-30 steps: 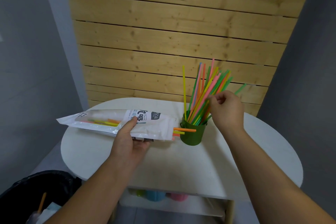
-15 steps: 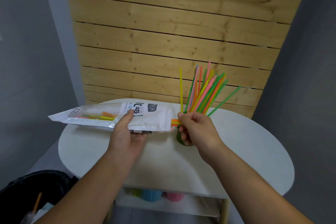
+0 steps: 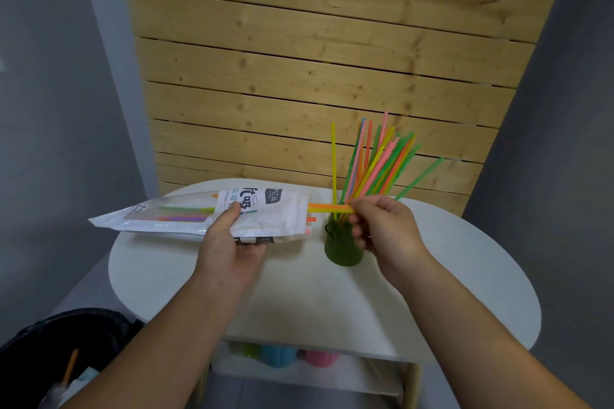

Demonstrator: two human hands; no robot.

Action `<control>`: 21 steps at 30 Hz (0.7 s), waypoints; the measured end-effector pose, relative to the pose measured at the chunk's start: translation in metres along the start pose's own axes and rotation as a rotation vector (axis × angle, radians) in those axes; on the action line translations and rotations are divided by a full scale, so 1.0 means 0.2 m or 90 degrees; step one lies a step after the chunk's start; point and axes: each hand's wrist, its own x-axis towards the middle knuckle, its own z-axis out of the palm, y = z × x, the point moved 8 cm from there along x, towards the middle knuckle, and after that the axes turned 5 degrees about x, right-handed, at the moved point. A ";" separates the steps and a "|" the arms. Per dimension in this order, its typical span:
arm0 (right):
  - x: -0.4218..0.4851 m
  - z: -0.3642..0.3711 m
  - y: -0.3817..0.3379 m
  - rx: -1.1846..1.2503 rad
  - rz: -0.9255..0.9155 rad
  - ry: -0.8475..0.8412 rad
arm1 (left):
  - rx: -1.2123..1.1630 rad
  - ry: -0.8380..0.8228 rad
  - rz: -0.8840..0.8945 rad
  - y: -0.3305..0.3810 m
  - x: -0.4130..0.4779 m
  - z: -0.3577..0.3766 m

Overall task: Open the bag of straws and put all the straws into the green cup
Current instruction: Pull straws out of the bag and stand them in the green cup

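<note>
Down at your far left, a black bin [image 3: 83, 329] is sitting beside the white table [image 3: 465, 276]. Your left hand [image 3: 229, 249] is gripping the bag of straws [image 3: 149, 217], thumb on top, holding it level above the tabletop with its open mouth facing right. Your right hand [image 3: 388, 229] is pinching the yellow and orange straws [image 3: 329, 208] poking out, right over the green cup [image 3: 342, 249] and partly hiding its rim. A fan of straws [image 3: 378, 169] is standing in the cup. Coloured cups [image 3: 277, 355] are sitting on the shelf below.

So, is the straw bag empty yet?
No. Coloured straws show through the bag window, and more poke from its open end.
</note>
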 end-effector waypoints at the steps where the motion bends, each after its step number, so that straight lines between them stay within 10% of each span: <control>1: 0.01 -0.03 -0.01 0.018 0.001 0.015 | -0.004 0.003 -0.001 0.00 0.00 -0.01; 10: -0.06 0.10 0.20 0.210 0.115 -0.010 | -0.018 0.001 -0.001 -0.02 -0.02 0.03; 21: 0.01 0.08 0.09 0.289 -0.013 0.056 | -0.001 0.006 -0.016 -0.04 -0.03 0.01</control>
